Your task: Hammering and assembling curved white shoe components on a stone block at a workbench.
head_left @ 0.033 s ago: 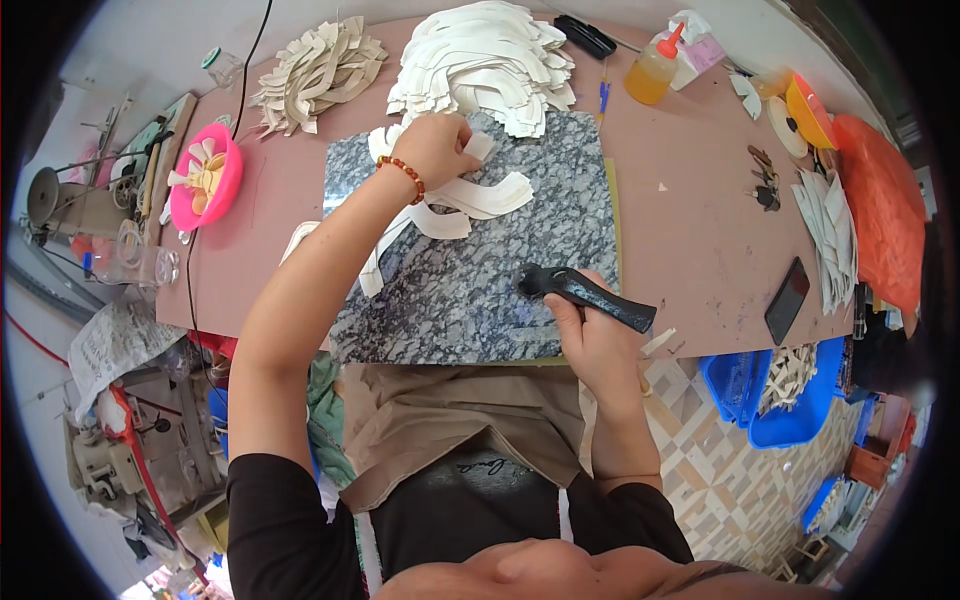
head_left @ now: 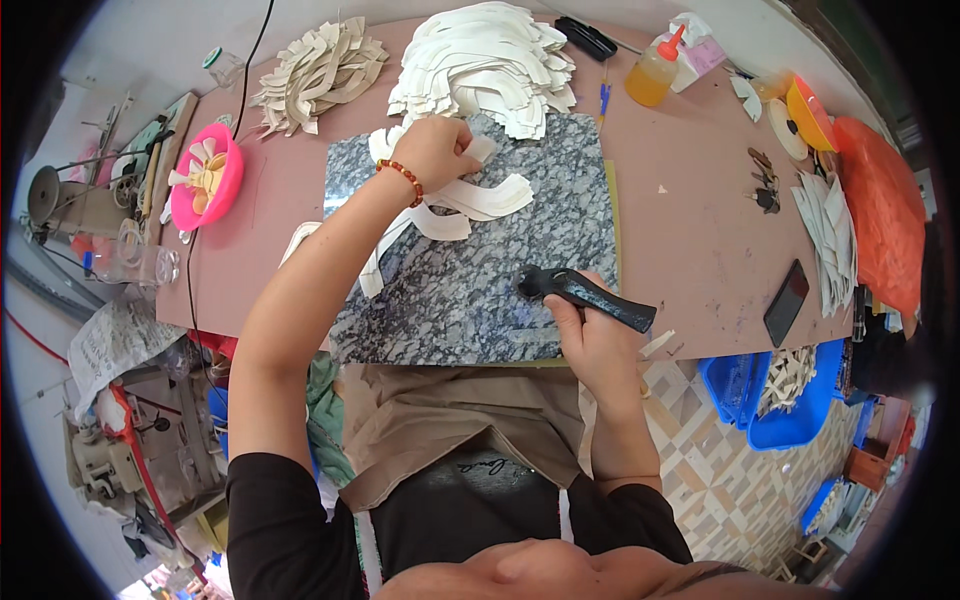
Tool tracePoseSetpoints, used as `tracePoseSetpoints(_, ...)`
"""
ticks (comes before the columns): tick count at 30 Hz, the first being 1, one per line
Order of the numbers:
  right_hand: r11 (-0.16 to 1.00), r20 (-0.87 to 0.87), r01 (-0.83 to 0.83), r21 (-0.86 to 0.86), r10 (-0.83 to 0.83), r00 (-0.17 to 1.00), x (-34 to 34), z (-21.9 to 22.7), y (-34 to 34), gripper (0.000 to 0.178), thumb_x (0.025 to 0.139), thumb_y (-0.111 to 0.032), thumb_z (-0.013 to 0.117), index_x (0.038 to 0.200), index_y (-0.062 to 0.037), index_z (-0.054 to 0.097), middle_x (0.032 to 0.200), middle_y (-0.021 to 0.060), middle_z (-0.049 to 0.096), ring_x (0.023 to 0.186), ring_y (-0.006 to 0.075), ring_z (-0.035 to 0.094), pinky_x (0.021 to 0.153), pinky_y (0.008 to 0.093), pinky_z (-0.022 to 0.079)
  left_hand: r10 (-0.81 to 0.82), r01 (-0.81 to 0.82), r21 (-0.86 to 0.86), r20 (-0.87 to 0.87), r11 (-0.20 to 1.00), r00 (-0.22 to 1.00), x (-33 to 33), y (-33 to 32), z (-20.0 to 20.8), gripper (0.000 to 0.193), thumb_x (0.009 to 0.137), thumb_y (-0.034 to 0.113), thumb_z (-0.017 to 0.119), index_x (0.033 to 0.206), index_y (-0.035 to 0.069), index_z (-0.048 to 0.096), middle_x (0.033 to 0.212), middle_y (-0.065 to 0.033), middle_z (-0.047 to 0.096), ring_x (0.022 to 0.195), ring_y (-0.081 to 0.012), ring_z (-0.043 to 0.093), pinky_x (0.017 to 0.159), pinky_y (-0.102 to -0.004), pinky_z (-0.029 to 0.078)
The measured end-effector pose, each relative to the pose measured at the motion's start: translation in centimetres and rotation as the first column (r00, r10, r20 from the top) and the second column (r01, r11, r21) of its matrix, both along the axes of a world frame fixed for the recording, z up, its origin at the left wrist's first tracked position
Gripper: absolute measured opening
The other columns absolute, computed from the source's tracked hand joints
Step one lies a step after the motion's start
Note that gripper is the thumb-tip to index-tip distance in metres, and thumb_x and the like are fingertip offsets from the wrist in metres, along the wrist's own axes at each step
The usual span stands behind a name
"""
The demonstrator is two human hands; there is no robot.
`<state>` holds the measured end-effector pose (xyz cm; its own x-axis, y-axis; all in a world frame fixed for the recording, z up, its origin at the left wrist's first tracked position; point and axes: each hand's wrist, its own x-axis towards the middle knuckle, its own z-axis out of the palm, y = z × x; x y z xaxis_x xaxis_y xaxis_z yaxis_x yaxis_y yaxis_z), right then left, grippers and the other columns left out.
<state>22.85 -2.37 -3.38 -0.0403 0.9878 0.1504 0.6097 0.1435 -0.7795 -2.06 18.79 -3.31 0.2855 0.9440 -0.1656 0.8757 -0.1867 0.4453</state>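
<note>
My left hand (head_left: 437,152), with a beaded bracelet at the wrist, is closed at the far part of a grey speckled stone slab (head_left: 480,300). Its curled fingers pinch a curved white strip (head_left: 483,150), whose end shows beside the thumb; the fingertips are partly hidden. More curved white strips (head_left: 490,199) lie overlapping on the slab under and beside this hand. Near the slab's front right corner, my right hand (head_left: 600,340) grips a black hammer (head_left: 605,299). The hammer's head is low over the slab; whether it touches cannot be made out.
Behind the slab rises a large pile of white strips (head_left: 480,65), with a beige pile (head_left: 318,75) to its left. A pink bowl (head_left: 232,180) stands at left. To the right are a glue bottle (head_left: 650,80), a phone (head_left: 786,302) and, lower, a blue basket (head_left: 800,425).
</note>
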Motion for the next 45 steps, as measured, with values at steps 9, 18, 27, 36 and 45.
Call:
tracePoseSetpoints(9,0.979,-0.167,-0.085,-0.185,0.054,0.985,2.5,0.9,-0.1,0.021,0.102,-0.021,0.074,0.112,-0.0042,0.068,0.081,0.01,0.066,0.07,0.0251,0.065,0.063,0.0359,0.05,-0.121,-0.312,0.354,0.808,0.881,0.577,-2.8,-3.7,6.7,0.02,0.112,0.015,0.06,0.121,0.002,0.072,0.096,-0.0033,0.072,0.079,-0.0065,0.061,0.069,-0.0252,0.051)
tracePoseSetpoints(18,0.964,-0.243,0.01,-0.265,-0.077,0.967,8.2,0.8,-0.2,0.02,0.102,-0.013,0.073,0.118,-0.0009,0.069,0.077,0.0038,0.062,0.065,0.0159,0.058,0.064,0.0307,0.049,-0.27,0.0,0.596,0.364,0.803,0.891,-1.3,-10.8,7.9,0.016,0.102,-0.001,0.064,0.114,-0.002,0.075,0.098,-0.0089,0.073,0.085,-0.0177,0.067,0.076,-0.0269,0.051)
tracePoseSetpoints(27,0.983,-0.125,-0.136,-0.125,0.121,0.985,0.5,4.2,0.5,0.027,0.093,-0.018,0.081,0.115,-0.0067,0.072,0.09,0.0115,0.073,0.072,0.0275,0.071,0.066,0.0371,0.055,-0.002,-0.245,0.099,0.931,0.964,0.366,-1.2,-9.1,0.8,0.026,0.113,0.018,0.062,0.126,-0.001,0.073,0.109,0.0017,0.074,0.09,-0.0017,0.059,0.08,-0.0198,0.048)
tracePoseSetpoints(36,0.97,0.223,-0.211,-0.122,0.234,0.946,-7.2,4.0,3.5,0.03,0.097,-0.034,0.076,0.107,-0.0093,0.063,0.095,0.0139,0.074,0.083,0.0398,0.073,0.069,0.0489,0.058,0.095,-0.296,0.004,0.943,0.955,0.318,-3.2,-10.7,0.1,0.026,0.112,0.017,0.061,0.129,0.0,0.073,0.109,0.0012,0.073,0.088,-0.002,0.059,0.076,-0.0194,0.048)
tracePoseSetpoints(45,0.971,0.353,-0.237,-0.039,0.235,0.906,-5.8,3.5,6.3,0.03,0.103,-0.035,0.068,0.109,-0.0064,0.074,0.087,0.0174,0.075,0.082,0.0422,0.073,0.072,0.0507,0.057,-0.384,-0.387,0.383,0.92,0.839,0.08,-10.9,-13.0,8.2,0.025,0.112,0.013,0.06,0.132,-0.001,0.068,0.109,-0.0046,0.072,0.084,-0.0052,0.058,0.07,-0.0223,0.046)
